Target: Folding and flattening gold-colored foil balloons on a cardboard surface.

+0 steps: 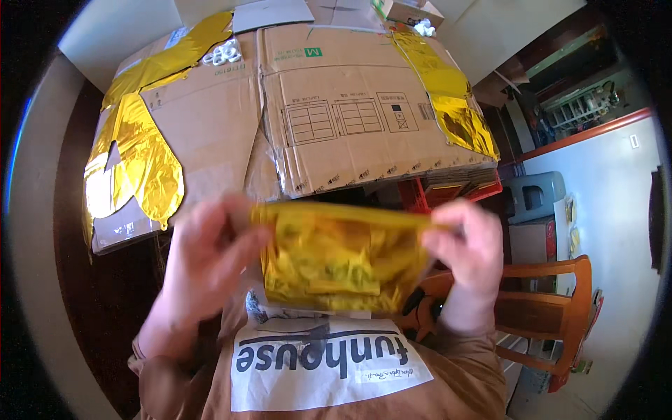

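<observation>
Gold foil [339, 259] hangs between left hand [208, 248] and right hand [470, 245], grips seemingly pinching it.

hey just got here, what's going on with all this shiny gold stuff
A person is holding a gold foil piece in front of their chest, left hand and right hand gripping opposite ends of its upper edge. Motion blur hides its finer details. Beyond it, more gold foil lies on the cardboard surface: cut-out-looking shapes along the left side and a strip along the right. Some small white rolls sit near the far left.
</observation>
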Available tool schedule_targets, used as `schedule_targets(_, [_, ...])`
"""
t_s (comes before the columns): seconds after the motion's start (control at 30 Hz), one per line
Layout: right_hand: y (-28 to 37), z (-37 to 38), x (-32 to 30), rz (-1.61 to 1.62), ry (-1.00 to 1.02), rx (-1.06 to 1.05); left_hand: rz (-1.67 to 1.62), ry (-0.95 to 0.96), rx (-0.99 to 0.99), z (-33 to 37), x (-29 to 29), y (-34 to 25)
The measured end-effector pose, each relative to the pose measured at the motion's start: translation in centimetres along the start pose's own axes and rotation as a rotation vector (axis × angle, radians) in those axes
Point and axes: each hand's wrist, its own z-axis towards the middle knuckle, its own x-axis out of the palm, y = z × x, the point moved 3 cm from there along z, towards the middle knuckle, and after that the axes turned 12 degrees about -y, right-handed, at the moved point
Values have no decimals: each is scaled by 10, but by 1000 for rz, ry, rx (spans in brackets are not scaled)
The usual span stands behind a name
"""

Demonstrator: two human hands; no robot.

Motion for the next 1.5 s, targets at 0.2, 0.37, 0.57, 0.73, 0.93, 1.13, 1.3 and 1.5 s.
schedule_targets(0.2, [-141, 151, 35, 205, 172, 353, 188, 35, -99, 161, 31, 86])
schedule_targets(0.37, [-166, 206, 44, -57, 226, 446, 503, -134, 39, 194, 38, 74])
schedule_targets(0.57, [-169, 220, 54, -353, 151, 188, 618, -236, 280, 193, 47, 96])
schedule_targets(0.73, [-164, 219, 50, -509, 103, 83, 796, -265, 424, 189, 53, 85])
schedule_targets(0.93, [-143, 195, 54, -680, -98, -119, 689, -155, 755, 180, 56, 86])
schedule_targets(1.13, [-126, 176, 43, -629, -120, -128, 751, -39, 773, 164, 72, 84])
schedule_targets(1.3, [-140, 152, 43, -672, 9, -510, 850, -29, 746, 170, 79, 89])
schedule_targets(1.5, [-163, 160, 50, -785, -19, -504, 918, 58, 734, 183, 104, 73])
